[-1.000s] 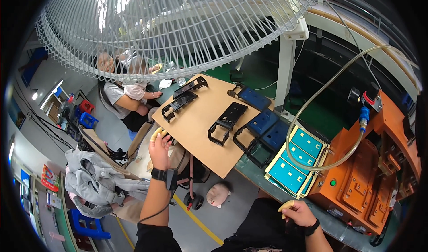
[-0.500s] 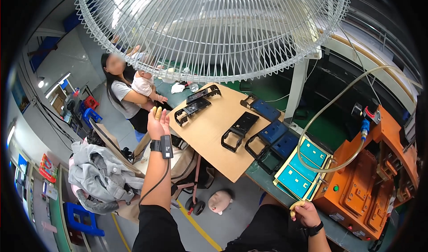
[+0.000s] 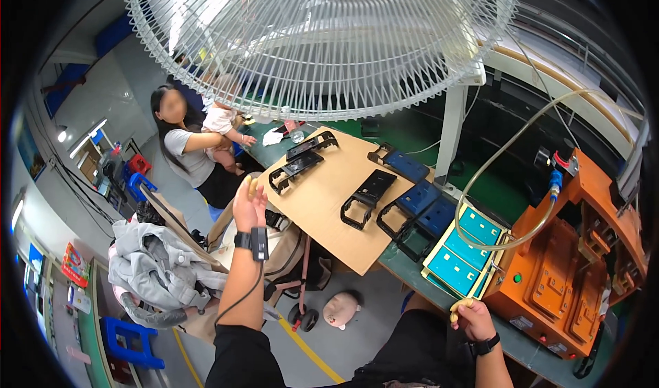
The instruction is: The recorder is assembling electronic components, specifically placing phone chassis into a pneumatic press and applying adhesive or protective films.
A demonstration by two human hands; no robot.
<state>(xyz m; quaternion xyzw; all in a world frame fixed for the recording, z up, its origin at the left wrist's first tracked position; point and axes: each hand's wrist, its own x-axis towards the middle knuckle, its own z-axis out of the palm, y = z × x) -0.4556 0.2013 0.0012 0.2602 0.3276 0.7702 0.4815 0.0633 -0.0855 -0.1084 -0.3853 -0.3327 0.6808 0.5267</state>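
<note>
My left hand (image 3: 250, 204) is raised beside the left edge of a brown cardboard sheet (image 3: 329, 213), its fingers stretched out and nothing in it. Yellow finger covers show on some fingers of both hands. At the lower right, my right hand (image 3: 473, 319) has its fingers curled in, with no object visible in them. It is nearest to a stack of cream-framed trays with teal panels (image 3: 461, 254). Black plastic frames (image 3: 371, 197) lie on the cardboard. Blue-and-black frames (image 3: 419, 203) lie along its right side.
A large wire fan guard (image 3: 322, 59) spans the top. An orange press machine (image 3: 549, 278) with a clear hose (image 3: 470, 240) stands on the right. Another person (image 3: 185, 137) holds a baby (image 3: 220, 117) at the far left. Grey clothes (image 3: 154, 264) lie over a stroller; a pink plush (image 3: 340, 309) is on the floor.
My left hand has come down slightly toward me, fingers still extended. My right hand has moved up a little. The other person has shifted, and the baby's arm has moved away from my left hand.
</note>
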